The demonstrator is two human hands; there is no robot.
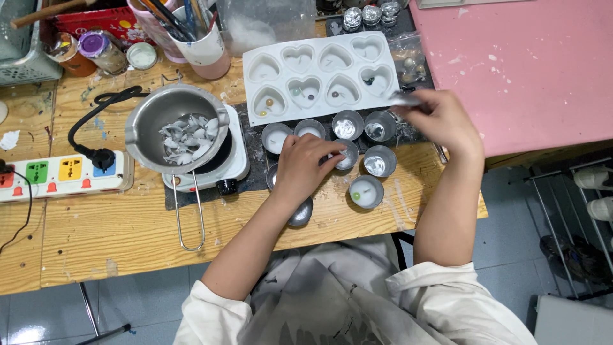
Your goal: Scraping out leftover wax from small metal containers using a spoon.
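The left hand, at the centre of the head view, rests palm-down over the cluster of small foil tealight cups, its fingers curled around one cup whose rim shows just right of the fingertips. The right hand, right of centre, pinches a small silvery piece between thumb and forefinger, just beside the lower right corner of the white heart-shaped silicone mould; what the piece is cannot be told. Several cups already hold white wax, one with a green dot.

To do this well, it seems best to keep the gripped cup flat on the dark mat and bring the pinched piece straight down over its middle. The melting pot of wax flakes on the small hotplate, left of centre, sits close to the left forearm, so the elbow should stay clear of its long wire handle.
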